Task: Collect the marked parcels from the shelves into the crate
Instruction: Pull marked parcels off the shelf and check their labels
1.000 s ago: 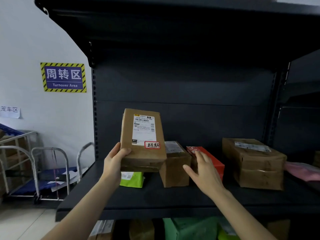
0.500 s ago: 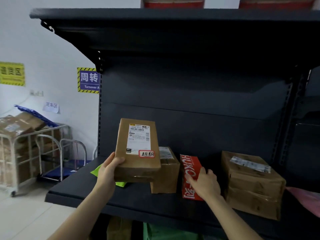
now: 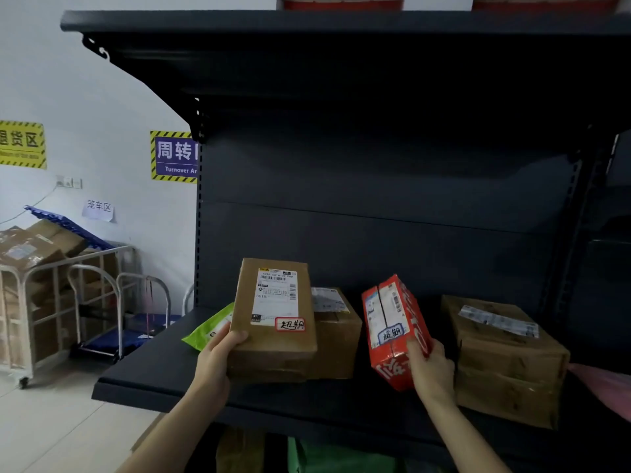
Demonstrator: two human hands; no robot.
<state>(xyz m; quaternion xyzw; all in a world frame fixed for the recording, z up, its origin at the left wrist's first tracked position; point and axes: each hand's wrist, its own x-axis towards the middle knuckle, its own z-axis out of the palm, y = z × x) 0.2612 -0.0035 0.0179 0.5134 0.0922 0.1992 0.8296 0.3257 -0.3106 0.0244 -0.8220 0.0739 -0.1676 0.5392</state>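
One head-worn wide-angle view, was aimed forward at the shelf (image 3: 164, 380), was held close behind left hand (image 3: 215, 365) and right hand (image 3: 432, 373), wall (image 3: 102, 97) was caught beyond the left hand

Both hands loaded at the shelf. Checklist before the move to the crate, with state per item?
1. Left hand grip on the flat brown cardboard parcel: ok, thumb on its front, parcel upright.
2. Red-bordered handwritten sticker on that parcel: ok, visible.
3. Right hand grip on the red plastic-wrapped box: ok, fingers round its lower corner, box tilted.
4. Blue-bordered handwritten sticker on the red box: ok, visible.
5. Red box free of the large brown carton on its right: cannot tell.
6. Crate position: cannot tell, not in view.
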